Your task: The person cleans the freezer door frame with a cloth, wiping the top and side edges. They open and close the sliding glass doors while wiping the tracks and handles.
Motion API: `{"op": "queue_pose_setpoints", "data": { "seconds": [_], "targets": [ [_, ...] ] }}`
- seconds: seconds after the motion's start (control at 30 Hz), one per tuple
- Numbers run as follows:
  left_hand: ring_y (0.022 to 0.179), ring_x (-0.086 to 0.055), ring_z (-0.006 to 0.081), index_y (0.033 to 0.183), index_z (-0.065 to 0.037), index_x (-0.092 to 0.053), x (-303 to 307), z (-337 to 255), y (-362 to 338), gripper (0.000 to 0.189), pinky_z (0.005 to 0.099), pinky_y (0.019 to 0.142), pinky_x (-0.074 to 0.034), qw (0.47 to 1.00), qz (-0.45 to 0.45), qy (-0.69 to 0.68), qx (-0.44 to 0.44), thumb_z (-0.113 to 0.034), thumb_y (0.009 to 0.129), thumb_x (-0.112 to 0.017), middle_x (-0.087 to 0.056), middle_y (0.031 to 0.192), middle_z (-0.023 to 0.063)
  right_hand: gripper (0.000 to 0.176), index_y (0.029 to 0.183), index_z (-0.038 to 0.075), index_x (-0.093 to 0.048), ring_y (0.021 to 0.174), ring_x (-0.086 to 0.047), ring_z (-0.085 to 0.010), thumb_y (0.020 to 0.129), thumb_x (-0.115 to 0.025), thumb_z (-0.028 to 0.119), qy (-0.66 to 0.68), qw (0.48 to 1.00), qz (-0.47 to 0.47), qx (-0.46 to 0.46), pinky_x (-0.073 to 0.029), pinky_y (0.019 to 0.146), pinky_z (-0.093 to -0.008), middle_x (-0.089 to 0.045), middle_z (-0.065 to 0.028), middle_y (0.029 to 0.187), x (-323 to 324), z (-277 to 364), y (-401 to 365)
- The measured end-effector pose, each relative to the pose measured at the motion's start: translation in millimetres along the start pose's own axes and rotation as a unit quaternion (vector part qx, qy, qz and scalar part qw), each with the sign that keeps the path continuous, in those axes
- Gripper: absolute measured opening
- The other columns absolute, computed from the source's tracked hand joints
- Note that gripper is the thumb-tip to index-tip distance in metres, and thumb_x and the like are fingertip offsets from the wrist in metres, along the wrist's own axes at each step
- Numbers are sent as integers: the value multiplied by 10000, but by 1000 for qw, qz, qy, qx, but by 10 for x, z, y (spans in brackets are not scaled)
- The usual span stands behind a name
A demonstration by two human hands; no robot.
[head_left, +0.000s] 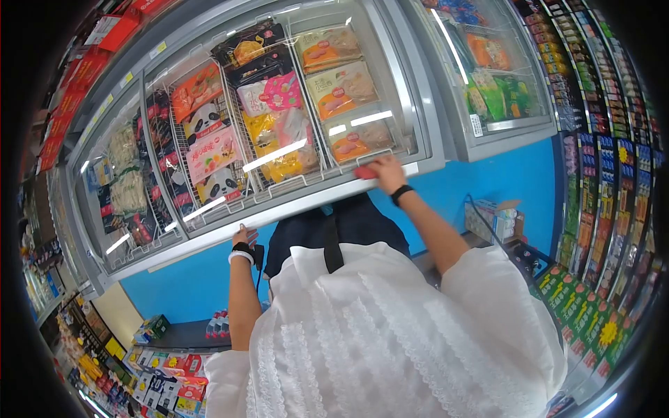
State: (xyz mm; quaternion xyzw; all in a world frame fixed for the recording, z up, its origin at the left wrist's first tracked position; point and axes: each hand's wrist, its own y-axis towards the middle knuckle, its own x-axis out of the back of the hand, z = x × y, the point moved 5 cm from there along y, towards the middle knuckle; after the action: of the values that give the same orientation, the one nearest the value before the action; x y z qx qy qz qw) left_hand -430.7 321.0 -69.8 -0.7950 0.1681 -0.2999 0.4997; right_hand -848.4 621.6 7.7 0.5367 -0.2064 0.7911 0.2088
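A chest freezer with a pale front rim (279,213) and glass lids stands before me. Wire baskets under the glass hold packaged frozen food, among it a white and orange bag (341,90) and a pink packet (212,153). My right hand (387,173) is at the freezer's front edge, its fingers closed round a small red item (364,172). At the front rim, further left, my left hand (244,235) rests near the edge with its fingers apart and nothing in them.
A second freezer (512,139) adjoins on the right, beside tall shelves of packets (603,202). An open carton (491,219) sits low at the right. Boxed goods (164,380) fill the lower left, and red signs (77,76) line the upper left.
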Motion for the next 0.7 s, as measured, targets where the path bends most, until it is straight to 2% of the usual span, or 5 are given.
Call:
{"op": "queue_pose_setpoints", "data": {
  "seconds": [0.13, 0.23, 0.53, 0.63, 0.7],
  "targets": [
    [883, -655, 203, 1186, -80, -487, 18, 0, 52, 446, 351, 660, -466, 1000, -4, 29, 0, -450, 963, -375, -670, 1039, 85, 329, 1003, 229, -657, 1070, -469, -278, 723, -568, 80, 74, 996, 27, 52, -395, 856, -453, -547, 13, 1091, -279, 1046, 211],
    [875, -658, 204, 1187, -87, -486, 109, 17, 96, 432, 355, 642, -455, 999, 4, 35, 6, -441, 966, -372, -674, 1029, 81, 323, 1005, 224, -657, 1083, -466, -270, 730, -568, 81, 86, 990, 108, 31, -384, 870, -456, -542, 21, 1106, -359, 1102, 268],
    [811, -674, 206, 1172, -30, -501, 50, -17, 79, 415, 302, 562, -459, 998, -28, 44, -16, -378, 976, -390, -686, 961, 97, 294, 999, 234, -660, 1100, -473, -225, 774, -536, 92, -68, 991, 66, -93, -385, 871, -427, -555, 36, 1085, 270, -372, -49],
    [778, -679, 212, 1168, -10, -508, 15, -2, 19, 423, 290, 513, -452, 997, -68, 26, -20, -369, 972, -402, -686, 947, 118, 274, 999, 227, -661, 1109, -466, -217, 781, -543, 109, -126, 984, 94, -79, -379, 879, -443, -553, 25, 1082, 505, -800, -67],
    [750, -682, 219, 1167, -5, -510, 13, 28, 51, 422, 295, 490, -449, 995, -91, 7, -26, -362, 968, -409, -686, 935, 136, 248, 990, 217, -666, 1110, -463, -216, 792, -547, 128, -221, 960, 170, -30, -373, 882, -462, -551, 11, 1080, 549, -972, 1]
  ]
}}
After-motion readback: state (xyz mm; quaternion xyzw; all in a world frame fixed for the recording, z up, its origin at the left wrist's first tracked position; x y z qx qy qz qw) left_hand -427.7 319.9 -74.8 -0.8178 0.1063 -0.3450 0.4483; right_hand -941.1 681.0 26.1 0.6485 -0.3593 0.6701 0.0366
